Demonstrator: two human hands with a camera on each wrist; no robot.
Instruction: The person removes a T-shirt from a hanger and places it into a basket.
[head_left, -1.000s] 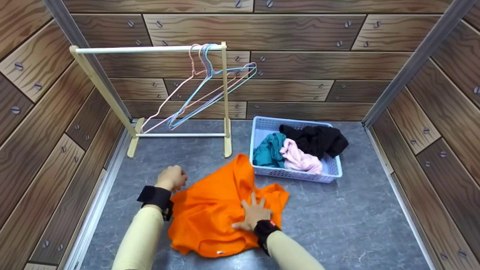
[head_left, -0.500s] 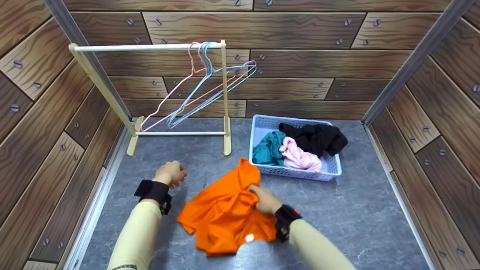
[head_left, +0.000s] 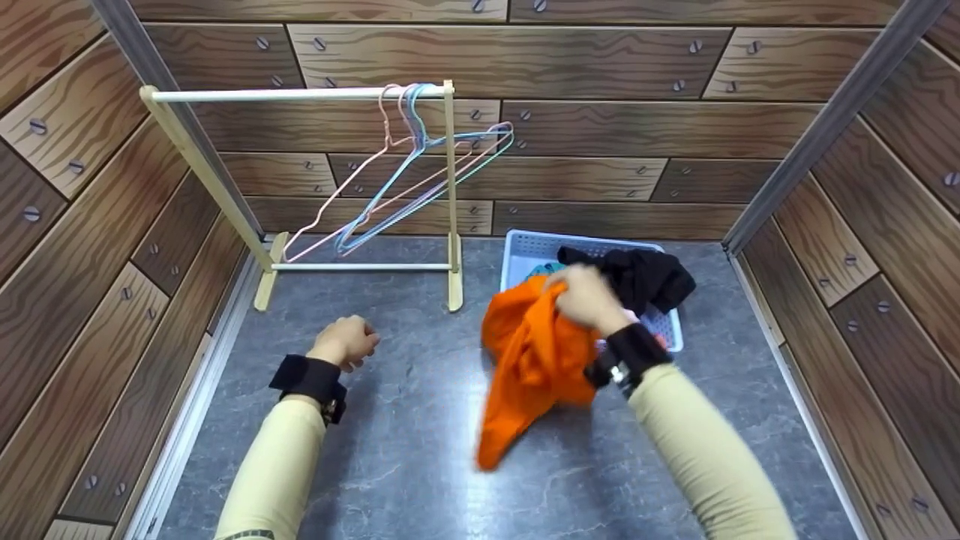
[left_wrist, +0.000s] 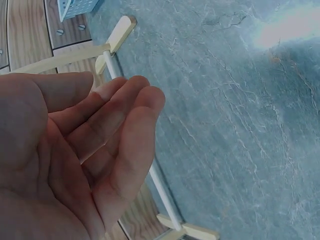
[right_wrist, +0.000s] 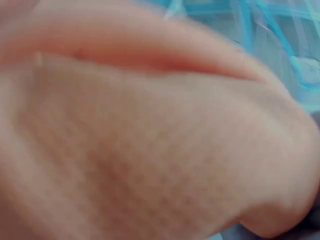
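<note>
My right hand point(head_left: 589, 296) grips a bunched orange shirt point(head_left: 534, 360) at its upper part, in front of the blue plastic basket point(head_left: 523, 251). The cloth hangs down from the fingers, one long corner trailing toward me, and it overlaps the basket's front left part in the head view. In the right wrist view the same hand point(right_wrist: 150, 145) fills the picture, blurred, with the shirt out of sight. Over the floor to the left, my left hand point(head_left: 345, 341) holds nothing. The left wrist view shows its fingers point(left_wrist: 135, 135) loosely curved and the palm bare.
Inside the basket lie a black garment point(head_left: 652, 277), a teal one point(head_left: 545, 268) and a pink one, the latter two mostly covered. A wooden rack point(head_left: 300, 95) at the back left carries several wire hangers point(head_left: 375, 199) at its right end. Wood-patterned walls point(head_left: 600, 127) enclose the grey floor.
My right hand went from lying flat on the spread orange shirt to gripping it, then lifted it up and right to the basket. My left hand stayed nearly in place.
</note>
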